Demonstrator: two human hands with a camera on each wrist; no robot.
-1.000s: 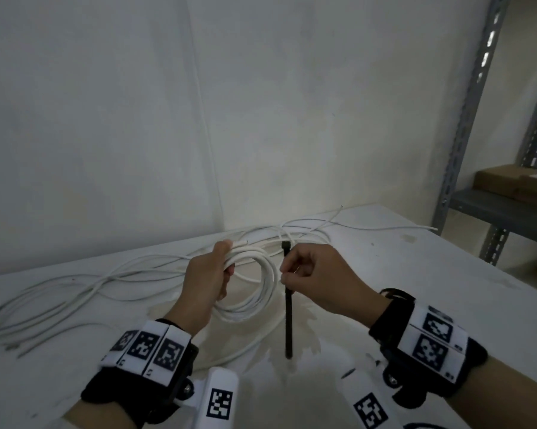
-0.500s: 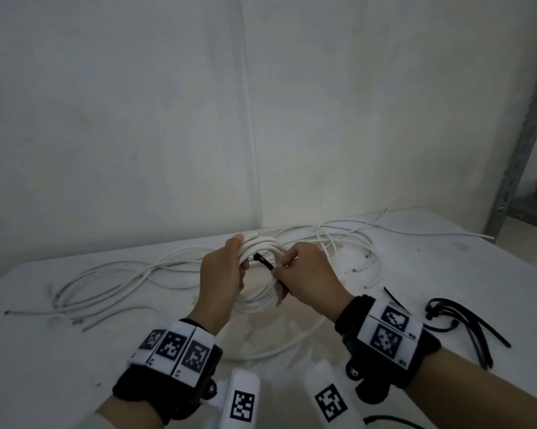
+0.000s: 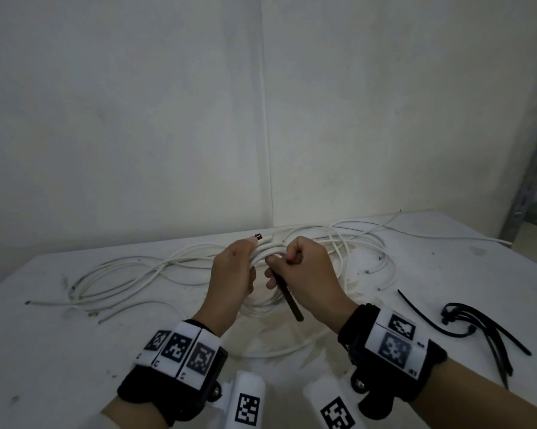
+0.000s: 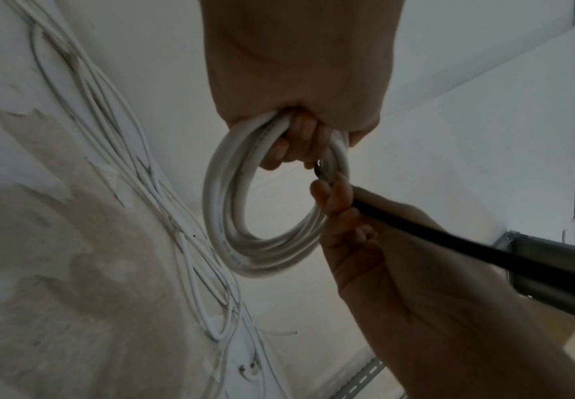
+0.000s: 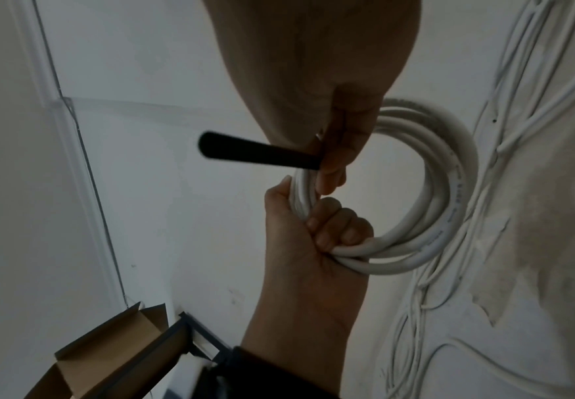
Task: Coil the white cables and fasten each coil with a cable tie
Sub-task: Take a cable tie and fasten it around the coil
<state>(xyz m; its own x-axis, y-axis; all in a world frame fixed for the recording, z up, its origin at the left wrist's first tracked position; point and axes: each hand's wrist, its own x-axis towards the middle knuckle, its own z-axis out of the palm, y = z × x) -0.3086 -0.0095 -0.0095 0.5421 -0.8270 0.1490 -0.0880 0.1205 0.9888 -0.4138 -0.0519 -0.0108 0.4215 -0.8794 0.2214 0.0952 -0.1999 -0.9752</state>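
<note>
At the centre of the head view, the left hand holds a coil of white cable above the white surface. Its fingers are curled tightly round the bundled turns. The coil is a neat ring of several thick, smooth, round-sheathed turns lying side by side, with faint printed lettering along the sheath. It hangs upright from the left hand, open in the middle.

The right hand sits just right of the left one, touching the coil. Its fingers pinch a black cable tie, a flat, dull strap. The tie's free end slants down toward the lower middle of the head view. In the left wrist view the tie meets the coil at the ring's upper right, where a small dark piece presses against the cable; whether it is wrapped round the turns cannot be told.

Behind the hands, loose white cables sprawl in long thin loops across the surface, from the left of the frame to the upper right. At the lower right of the head view lies a bunch of spare black ties, with a single tie just left of it.
</note>
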